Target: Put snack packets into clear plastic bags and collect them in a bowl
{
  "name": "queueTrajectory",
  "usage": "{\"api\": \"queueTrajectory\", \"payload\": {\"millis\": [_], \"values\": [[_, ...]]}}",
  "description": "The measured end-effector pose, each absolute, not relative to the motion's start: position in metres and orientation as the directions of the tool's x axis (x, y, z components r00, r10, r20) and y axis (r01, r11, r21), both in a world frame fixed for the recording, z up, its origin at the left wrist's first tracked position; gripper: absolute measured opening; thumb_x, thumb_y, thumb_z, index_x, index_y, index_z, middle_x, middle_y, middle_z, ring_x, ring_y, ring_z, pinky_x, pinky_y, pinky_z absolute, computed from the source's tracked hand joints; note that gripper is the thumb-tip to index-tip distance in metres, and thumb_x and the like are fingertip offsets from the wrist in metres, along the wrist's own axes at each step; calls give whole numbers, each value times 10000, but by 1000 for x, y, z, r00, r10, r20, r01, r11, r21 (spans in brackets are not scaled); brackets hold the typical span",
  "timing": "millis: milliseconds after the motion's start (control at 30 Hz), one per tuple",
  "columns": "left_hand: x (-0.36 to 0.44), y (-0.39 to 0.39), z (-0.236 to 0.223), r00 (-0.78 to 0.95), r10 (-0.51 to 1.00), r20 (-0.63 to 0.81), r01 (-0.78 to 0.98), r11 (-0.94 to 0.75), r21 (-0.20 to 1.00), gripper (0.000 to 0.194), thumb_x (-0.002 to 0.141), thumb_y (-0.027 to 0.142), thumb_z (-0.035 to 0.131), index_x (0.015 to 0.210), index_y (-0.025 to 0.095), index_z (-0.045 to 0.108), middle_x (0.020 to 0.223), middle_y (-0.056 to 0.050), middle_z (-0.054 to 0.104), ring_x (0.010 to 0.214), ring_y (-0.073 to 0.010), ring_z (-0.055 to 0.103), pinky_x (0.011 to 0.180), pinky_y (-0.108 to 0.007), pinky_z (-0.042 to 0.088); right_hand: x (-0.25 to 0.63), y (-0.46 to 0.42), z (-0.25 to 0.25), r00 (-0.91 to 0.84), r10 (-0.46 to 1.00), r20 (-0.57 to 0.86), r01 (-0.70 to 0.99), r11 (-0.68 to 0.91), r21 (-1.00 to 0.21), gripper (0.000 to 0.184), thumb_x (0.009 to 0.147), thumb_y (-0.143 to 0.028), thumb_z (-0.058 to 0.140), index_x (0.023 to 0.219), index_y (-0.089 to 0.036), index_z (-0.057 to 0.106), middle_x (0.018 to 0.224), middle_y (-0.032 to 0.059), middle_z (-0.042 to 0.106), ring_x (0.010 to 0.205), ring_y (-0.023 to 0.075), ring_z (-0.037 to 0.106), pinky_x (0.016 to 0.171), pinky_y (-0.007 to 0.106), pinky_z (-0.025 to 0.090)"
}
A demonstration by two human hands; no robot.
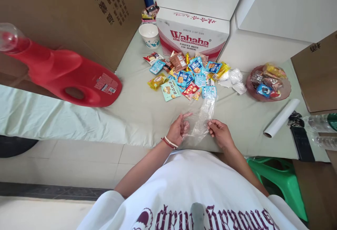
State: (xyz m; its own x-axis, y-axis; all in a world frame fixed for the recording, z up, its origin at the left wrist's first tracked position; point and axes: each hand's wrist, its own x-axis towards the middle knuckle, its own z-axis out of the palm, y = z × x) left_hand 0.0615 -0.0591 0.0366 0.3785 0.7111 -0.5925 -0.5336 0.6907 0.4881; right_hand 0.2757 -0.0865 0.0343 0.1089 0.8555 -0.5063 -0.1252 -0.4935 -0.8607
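White T-shirt (pixel 210 174) fabric lies closest to me, covering my front, with purple blackletter across it that I can't make out. Past it, a clear plastic bag (pixel 202 117) is between my hands, over the cloth-covered tabletop (pixel 131 114). My right hand (pixel 219 132) pinches its edge narrowly, thumb against fingers; my left hand (pixel 180 128) is loosely curled with film over the fingers, and I cannot tell whether they grip it. Just beyond both hands is a pile of snack packets (pixel 182 78), several bearing Chinese writing. Farther out stands a carton (pixel 191 40) reading "Wahaha" and "PURIFIED WATER FOR DRINKING". Well left of my left hand, a red jug (pixel 59 70) carries a label too small to read; behind it, a cardboard box (pixel 84 16) is printed "温馨提示". Right of my right hand are a pink bowl (pixel 285 91) of wrapped snacks and, nearer, a white roll (pixel 281 117).
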Motion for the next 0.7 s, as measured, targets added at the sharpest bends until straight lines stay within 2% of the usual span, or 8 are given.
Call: {"api": "queueTrajectory", "payload": {"millis": [67,167,233,300,367,467,567,700], "values": [[59,-60,38,438,710,-552,-561,695,449,595,925,631,551,1352,218,563,586,70,449,405,-63,224,367,-178,120,279,-90,35,142,856,-498,-119,-484,-867,415,711,-564,810,833,-188,686,695,-5,606,545,96,468,439,217,359],[58,-64,41,467,722,-510,-549,689,473,666,908,667,560,1423,248,509,658,53,524,410,-50,211,368,-172,115,274,-92,40,198,862,-467,-126,-450,-884,497,789,-678,697,992,-225,667,859,35,681,719,163,606,506,248,476],[62,-68,45,470,735,-489,-515,678,524,730,877,706,579,1442,249,507,708,36,564,419,-40,204,374,-176,111,262,-91,45,143,880,-452,-146,-433,-889,567,818,-704,647,1179,-267,614,1058,57,707,937,221,660,616,302,558],[67,-74,49,467,755,-460,-475,653,589,787,845,736,601,1445,234,527,762,8,597,436,-35,224,389,-185,114,246,-87,48,43,903,-428,-144,-419,-897,632,784,-636,727,1285,-294,551,1166,54,698,1031,239,659,710,334,576],[72,-80,52,450,779,-435,-442,618,650,823,824,758,607,1446,223,542,813,-18,619,447,-32,242,401,-194,117,232,-81,49,-6,915,-404,-146,-400,-905,618,723,-513,818,1237,-281,566,1124,38,711,968,219,668,747,324,560],[70,-82,52,376,820,-432,-446,568,691,831,828,784,571,1452,238,531,845,-19,625,439,-30,232,398,-198,117,229,-71,49,-3,889,-458,-219,-447,-867,487,674,-420,847,1071,-240,631,883,-2,705,738,160,631,631,264,504],[53,-78,48,294,833,-469,-498,552,669,802,837,773,568,1467,281,497,849,2,621,438,-34,216,387,-187,116,246,-64,49,-56,828,-557,-282,-549,-787,441,627,-402,874,972,-211,676,723,-22,642,576,117,532,494,230,394],[26,-71,44,238,823,-516,-548,553,628,764,838,739,604,1465,319,481,849,11,622,445,-39,232,378,-171,129,272,-58,51,-102,788,-608,-333,-603,-725,399,586,-369,915,861,-199,683,654,-34,584,495,79,409,441,226,314]]}}
